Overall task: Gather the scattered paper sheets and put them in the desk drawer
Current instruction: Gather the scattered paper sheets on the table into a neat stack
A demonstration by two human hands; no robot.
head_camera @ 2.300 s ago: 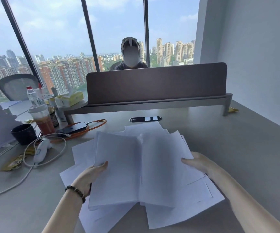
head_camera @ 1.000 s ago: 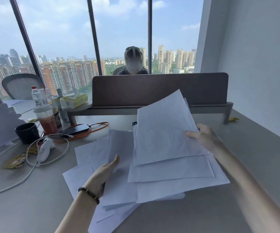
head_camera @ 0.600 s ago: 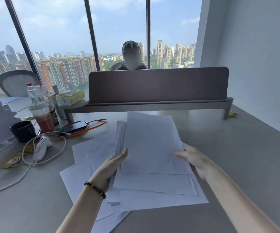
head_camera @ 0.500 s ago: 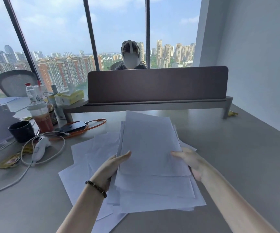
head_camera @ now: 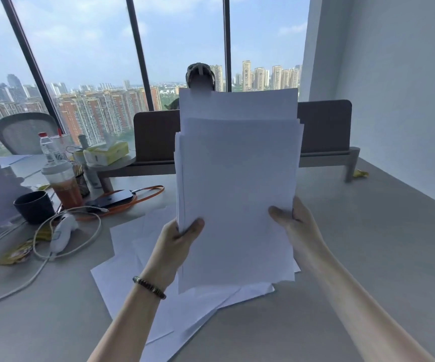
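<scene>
Much hidden behind the raised stack of sheets (head_camera: 237, 184)

It blocks the partition's (head_camera: 153, 137) middle and most of the person opposite (head_camera: 200, 74); both hands' fingers disappear behind the paper, and the loose sheets (head_camera: 122, 270) run off the bottom edge.

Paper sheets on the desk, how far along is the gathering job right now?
Partly done. A stack of sheets is gathered and held upright off the desk, the left hand gripping its left edge and the right hand its right edge. Still left: loose sheets lie fanned on the desk under the stack. No drawer is in view, so nothing looks stowed yet.
</scene>
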